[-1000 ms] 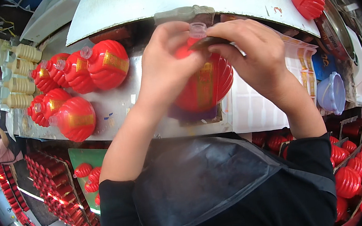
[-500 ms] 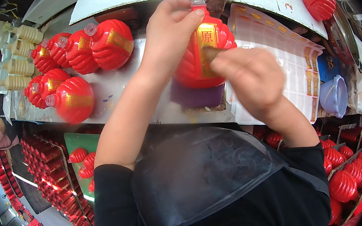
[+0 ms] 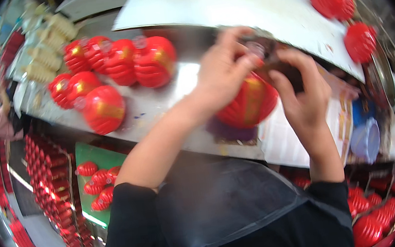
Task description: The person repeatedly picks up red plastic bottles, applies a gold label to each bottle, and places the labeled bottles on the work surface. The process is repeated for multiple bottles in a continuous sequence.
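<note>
A factory workshop, judging by the massed red containers (image 3: 50, 178), metal worktable (image 3: 159, 109) and grouped red bottles (image 3: 123, 63).

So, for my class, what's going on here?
A person's left hand holds a rounded, ribbed red bottle with a gold label near its neck. The right hand has a dark, flat piece close to that neck; blur hides whether it touches. More ribbed red bottles are grouped to the left; a white sheet lies to the right.
</note>
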A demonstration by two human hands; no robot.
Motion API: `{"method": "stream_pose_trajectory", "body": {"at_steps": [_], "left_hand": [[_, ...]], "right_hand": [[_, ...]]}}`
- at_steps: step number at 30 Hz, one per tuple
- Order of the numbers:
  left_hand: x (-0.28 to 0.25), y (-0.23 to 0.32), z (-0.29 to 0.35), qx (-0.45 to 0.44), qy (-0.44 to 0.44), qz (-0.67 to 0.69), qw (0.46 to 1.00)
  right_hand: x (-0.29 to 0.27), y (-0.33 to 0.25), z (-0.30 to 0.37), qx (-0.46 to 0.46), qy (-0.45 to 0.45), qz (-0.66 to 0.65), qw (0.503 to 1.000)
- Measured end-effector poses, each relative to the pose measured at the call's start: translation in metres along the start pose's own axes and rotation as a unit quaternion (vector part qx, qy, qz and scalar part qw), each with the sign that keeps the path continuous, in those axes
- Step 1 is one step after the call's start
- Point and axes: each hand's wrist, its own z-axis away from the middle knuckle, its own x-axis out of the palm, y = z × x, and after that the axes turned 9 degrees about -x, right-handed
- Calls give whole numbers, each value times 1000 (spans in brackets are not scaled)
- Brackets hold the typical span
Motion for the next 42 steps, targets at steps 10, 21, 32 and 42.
{"method": "stream_pose_trajectory", "body": {"at_steps": [10,21,32,42], "left_hand": [[-2,15,3,247,50,-190,949],[-77,35,102,263,148,-202,932],[-287,52,242,-81,527,-430,729],[-479,-63,203,-190,581,-561,559]], "right_hand": [[-20,4,33,-3,-2,24,1000],[-46,28,46,217,82,-216,948],[-97,126,45,413,101,-419,802],[-140,166,18,457,180,-175,853]]}}
